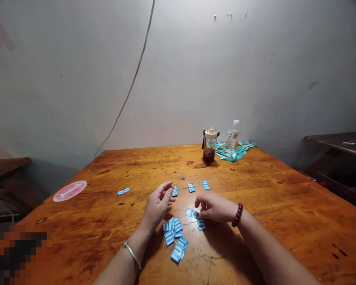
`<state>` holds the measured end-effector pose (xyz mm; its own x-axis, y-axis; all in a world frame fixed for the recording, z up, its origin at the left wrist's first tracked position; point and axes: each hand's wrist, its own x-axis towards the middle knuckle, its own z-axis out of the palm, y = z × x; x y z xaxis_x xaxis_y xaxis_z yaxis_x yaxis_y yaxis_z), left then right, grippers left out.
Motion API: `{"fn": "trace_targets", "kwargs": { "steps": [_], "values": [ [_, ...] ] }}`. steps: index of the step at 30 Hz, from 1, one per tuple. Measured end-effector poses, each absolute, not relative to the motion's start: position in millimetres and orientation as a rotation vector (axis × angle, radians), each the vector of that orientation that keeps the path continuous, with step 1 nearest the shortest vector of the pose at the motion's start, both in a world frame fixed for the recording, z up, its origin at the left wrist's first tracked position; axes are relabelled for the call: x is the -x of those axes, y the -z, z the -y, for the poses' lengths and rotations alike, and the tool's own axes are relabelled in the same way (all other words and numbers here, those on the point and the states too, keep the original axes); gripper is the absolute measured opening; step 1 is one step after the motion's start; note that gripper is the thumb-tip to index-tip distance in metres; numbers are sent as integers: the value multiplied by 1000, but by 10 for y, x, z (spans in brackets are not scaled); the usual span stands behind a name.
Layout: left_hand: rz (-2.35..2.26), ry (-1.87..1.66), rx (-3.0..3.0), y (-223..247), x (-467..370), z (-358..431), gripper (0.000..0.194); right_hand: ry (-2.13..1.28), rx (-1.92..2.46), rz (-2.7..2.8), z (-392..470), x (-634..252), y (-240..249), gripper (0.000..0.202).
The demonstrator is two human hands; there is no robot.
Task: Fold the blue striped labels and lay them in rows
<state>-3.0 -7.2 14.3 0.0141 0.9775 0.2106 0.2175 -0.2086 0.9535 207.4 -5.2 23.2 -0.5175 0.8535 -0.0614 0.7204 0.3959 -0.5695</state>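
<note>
My left hand [158, 205] hovers over the table with its thumb and fingers apart, beside a small blue-and-white card [175, 193] that the fingertips partly cover. Curled down at the right, my right hand [216, 208] has its fingertips on the edge of another blue-and-white card [191, 213]. One more card [201, 225] lies just under that hand. Between my forearms is a loose, overlapping pile of similar cards [172, 227], with a few more cards [179, 249] nearer to me.
Farther back lie two separate cards, one [191, 187] and another [205, 185], plus a flat pair [123, 191] at left. A pink round sticker [70, 191] marks the wooden table [106, 225]. A lidded cup [209, 148], water bottle [231, 138] and turquoise ribbon [240, 151] stand by the wall.
</note>
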Motion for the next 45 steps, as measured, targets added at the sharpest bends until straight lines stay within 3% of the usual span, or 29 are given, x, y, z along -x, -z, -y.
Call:
{"fn": "trace_targets", "kwargs": {
  "steps": [10,24,31,34,38,41,45],
  "values": [
    [-1214,-1251,-1690,-119,-53,144,33,-503,1343,2471,63,-1727,58,23],
    [-1224,-1077,-1951,-145,-89,185,25,-903,1194,2018,-93,-1818,48,4],
    [-1082,-1015,-1799,-138,-163,237,23,-1054,1027,1870,3,-1807,-155,14],
    [-1095,-1088,-1678,-101,-120,187,20,-977,1185,2088,35,-1924,-183,17],
    [-1090,-1142,-1534,-72,-75,128,19,-846,1410,2518,77,-2047,-168,36],
    [-1114,-1129,-1521,-58,-72,122,20,-743,1460,2605,82,-2032,-123,26],
    [-1137,-1109,-1496,-52,-89,148,22,-913,1420,2455,46,-1962,-77,10]
  ]
}}
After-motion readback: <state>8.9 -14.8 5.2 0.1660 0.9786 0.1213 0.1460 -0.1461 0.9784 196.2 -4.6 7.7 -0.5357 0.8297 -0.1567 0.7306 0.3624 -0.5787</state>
